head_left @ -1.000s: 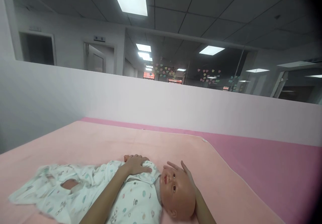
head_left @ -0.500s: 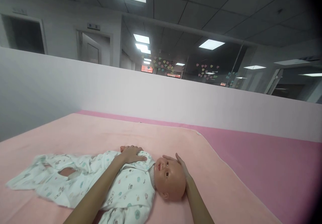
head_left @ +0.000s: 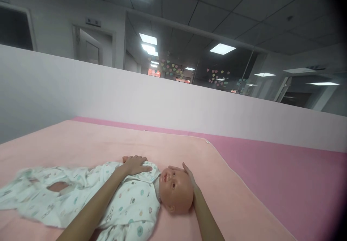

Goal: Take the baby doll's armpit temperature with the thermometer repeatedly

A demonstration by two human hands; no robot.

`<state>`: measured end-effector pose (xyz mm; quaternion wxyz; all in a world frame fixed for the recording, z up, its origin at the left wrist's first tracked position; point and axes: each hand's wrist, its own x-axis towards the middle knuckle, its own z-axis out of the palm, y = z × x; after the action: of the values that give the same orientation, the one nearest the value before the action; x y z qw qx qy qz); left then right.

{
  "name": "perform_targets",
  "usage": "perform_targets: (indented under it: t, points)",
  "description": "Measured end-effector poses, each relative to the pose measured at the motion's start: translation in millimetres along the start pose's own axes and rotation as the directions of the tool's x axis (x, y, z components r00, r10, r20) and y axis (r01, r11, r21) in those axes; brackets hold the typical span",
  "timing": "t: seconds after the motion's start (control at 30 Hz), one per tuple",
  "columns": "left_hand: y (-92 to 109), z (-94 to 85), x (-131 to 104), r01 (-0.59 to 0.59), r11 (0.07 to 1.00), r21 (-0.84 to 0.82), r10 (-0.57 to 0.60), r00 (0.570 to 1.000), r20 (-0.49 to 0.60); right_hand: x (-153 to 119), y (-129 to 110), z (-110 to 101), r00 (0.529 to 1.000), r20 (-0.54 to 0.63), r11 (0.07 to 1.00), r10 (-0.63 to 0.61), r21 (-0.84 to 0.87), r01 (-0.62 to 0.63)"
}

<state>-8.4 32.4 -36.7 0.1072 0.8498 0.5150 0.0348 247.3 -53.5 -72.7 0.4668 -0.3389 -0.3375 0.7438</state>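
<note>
A baby doll [head_left: 177, 193] lies on its back, its bald head at the right and its legs toward the left. It wears a white suit [head_left: 135, 201] with small coloured prints; bare doll skin shows through a gap at the lower body. My left hand [head_left: 135, 165] rests on the doll's far upper chest and arm, thumb apart from the fingers. Just beyond that hand, the doll's small hand [head_left: 125, 159] pokes out. Against the crown of the doll's head lies my right hand [head_left: 190, 177], its fingers stretched along the far side and its palm mostly hidden.
A peach blanket [head_left: 103, 140] covers a pink mat [head_left: 257, 165]. Behind it runs a low white wall [head_left: 173, 103], which also closes off the left side. Beyond stand a glass partition with heart-shaped stickers [head_left: 172, 67] and a doorway [head_left: 93, 47].
The whole view has shifted slightly, so the doll and both hands appear a little farther left. Both hands keep their places on the doll.
</note>
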Motion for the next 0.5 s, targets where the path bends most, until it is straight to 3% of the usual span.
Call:
perform_targets:
  t: [0.1,0.23,0.4,0.5]
  points:
    - [0.8,-0.4,-0.3,0.003,1.0,0.004,-0.003,1.0,0.0,3.4,-1.5,-2.7,0.997,0.079,0.994,0.018,0.103,-0.026]
    - [0.4,-0.1,0.0,-0.007,1.0,0.007,0.007,1.0,-0.001,7.8,-3.2,-5.1,0.998,0.062,0.995,0.005,0.102,-0.012]
    - [-2.8,2.2,1.7,-0.018,1.0,0.013,0.019,1.0,-0.004,5.3,-4.6,-1.8,0.983,0.044,0.983,0.177,0.034,-0.179]
    - [-4.7,4.3,2.6,-0.017,1.0,0.019,0.017,1.0,-0.011,1.8,-3.4,0.7,0.977,0.072,0.979,0.2,0.014,-0.202]
